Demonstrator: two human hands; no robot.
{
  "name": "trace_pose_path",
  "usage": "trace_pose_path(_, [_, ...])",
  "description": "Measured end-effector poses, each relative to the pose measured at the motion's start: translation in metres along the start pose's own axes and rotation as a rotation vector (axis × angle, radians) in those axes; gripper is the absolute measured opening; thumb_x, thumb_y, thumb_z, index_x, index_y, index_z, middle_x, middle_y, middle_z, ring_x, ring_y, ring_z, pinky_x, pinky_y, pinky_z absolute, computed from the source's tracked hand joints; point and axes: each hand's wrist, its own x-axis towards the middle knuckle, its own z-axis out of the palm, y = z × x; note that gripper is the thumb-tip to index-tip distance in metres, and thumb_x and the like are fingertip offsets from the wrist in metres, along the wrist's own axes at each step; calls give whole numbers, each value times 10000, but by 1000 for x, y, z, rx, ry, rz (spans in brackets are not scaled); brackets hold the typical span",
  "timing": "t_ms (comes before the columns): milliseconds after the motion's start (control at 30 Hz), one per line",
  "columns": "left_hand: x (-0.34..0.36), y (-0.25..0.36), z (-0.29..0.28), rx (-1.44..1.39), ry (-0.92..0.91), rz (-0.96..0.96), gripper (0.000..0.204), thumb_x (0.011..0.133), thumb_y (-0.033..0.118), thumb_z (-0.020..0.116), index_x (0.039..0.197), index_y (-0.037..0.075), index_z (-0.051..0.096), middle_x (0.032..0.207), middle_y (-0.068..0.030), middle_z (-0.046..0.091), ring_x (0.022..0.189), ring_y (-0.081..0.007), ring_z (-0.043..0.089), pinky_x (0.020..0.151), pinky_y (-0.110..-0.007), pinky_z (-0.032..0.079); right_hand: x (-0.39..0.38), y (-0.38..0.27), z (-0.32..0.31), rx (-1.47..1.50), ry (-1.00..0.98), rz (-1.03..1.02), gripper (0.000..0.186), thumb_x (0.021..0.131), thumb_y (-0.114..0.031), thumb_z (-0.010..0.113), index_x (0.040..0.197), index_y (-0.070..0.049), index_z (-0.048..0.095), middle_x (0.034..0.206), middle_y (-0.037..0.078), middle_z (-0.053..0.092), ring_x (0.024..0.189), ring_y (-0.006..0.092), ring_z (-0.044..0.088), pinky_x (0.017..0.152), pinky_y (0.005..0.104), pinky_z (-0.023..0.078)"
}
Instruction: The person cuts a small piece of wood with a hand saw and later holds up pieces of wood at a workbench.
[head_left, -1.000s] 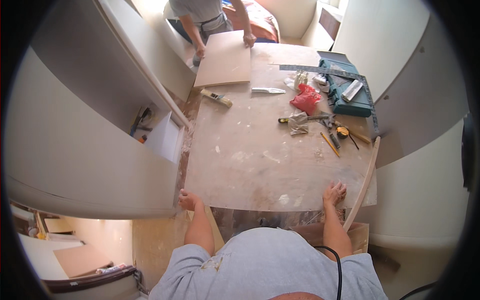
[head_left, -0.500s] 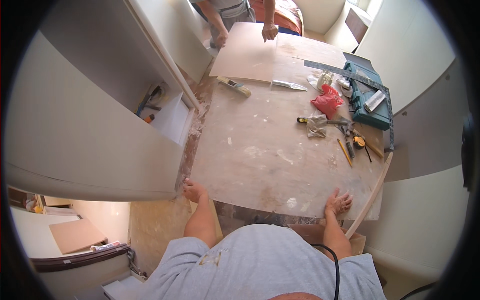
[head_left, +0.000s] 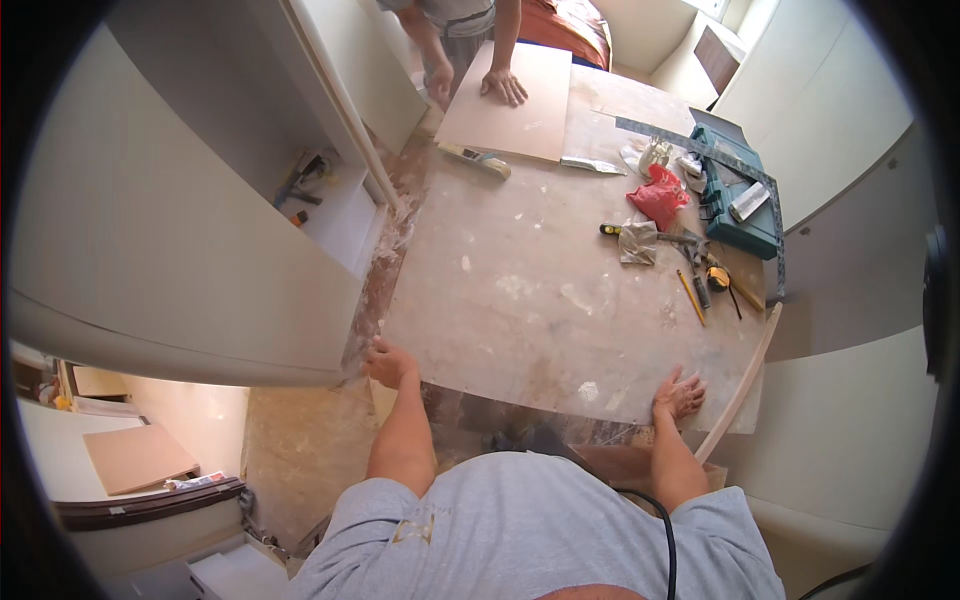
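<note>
A large worn wooden board (head_left: pixel 480 310), stained with white patches, lies flat before me as a work surface. At its near left corner my left hand (head_left: pixel 391 364) is closed around the edge, its fingers partly hidden. My right hand (head_left: pixel 679 396) rests flat near the right front corner, fingers spread, holding nothing. Just right of it a thin wooden strip (head_left: pixel 745 385) leans along the board's edge. On the far end lies a smooth pale panel (head_left: pixel 530 115). A co-worker's hand (head_left: pixel 503 87) is pressed flat on it.
A wide brush (head_left: pixel 476 160) lies by the panel. At the right are a red bag (head_left: pixel 661 197), a hammer (head_left: pixel 672 237), a pencil (head_left: pixel 690 297), a tape measure (head_left: pixel 718 279), a teal case (head_left: pixel 738 215) and a metal square (head_left: pixel 780 235). Pale cabinets (head_left: pixel 190 220) stand on both sides.
The co-worker's hand has moved from the pale panel's far right corner onto its middle and flattened. The panel appears slightly turned. My view has shifted a little; my hands stay at the same places.
</note>
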Motion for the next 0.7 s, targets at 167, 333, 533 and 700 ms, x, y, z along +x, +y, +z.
trace_pose_path(167, [2, -2, 9, 15, 28, 26, 606, 1035, 501, 400, 1217, -38, 608, 1238, -264, 543, 1070, -431, 617, 840, -525, 550, 6, -2, 1, 1, 11, 13, 708, 963, -616, 499, 1440, -92, 496, 1510, 199, 419, 1409, 388, 353, 1174, 516, 255])
trace_pose_path(333, [10, -10, 7, -27, 104, -61, 547, 1020, 466, 461, 1194, -27, 625, 1196, -252, 597, 1015, -436, 638, 826, -522, 554, 9, -9, 21, -49, 122, -64, 689, 947, -642, 518, 1370, -101, 560, 1421, 188, 519, 1351, 381, 440, 1100, 531, 361])
trace_pose_path(533, [10, -3, 24, -85, 119, 83, 430, 982, 403, 522, 1122, 22, 664, 1135, -248, 644, 1020, -413, 639, 893, -519, 515, 31, 26, 64, -124, 303, -98, 705, 922, -686, 527, 1309, -103, 611, 1366, 189, 555, 1226, 364, 553, 978, 518, 470])
trace_pose_path(700, [12, -20, 9, -33, 101, 17, 462, 985, 464, 511, 1048, 33, 665, 1094, -243, 614, 982, -423, 632, 809, -540, 546, 15, 14, 28, -199, 46, -22, 737, 936, -741, 406, 1359, -161, 574, 1324, 135, 559, 1214, 369, 545, 970, 504, 451])
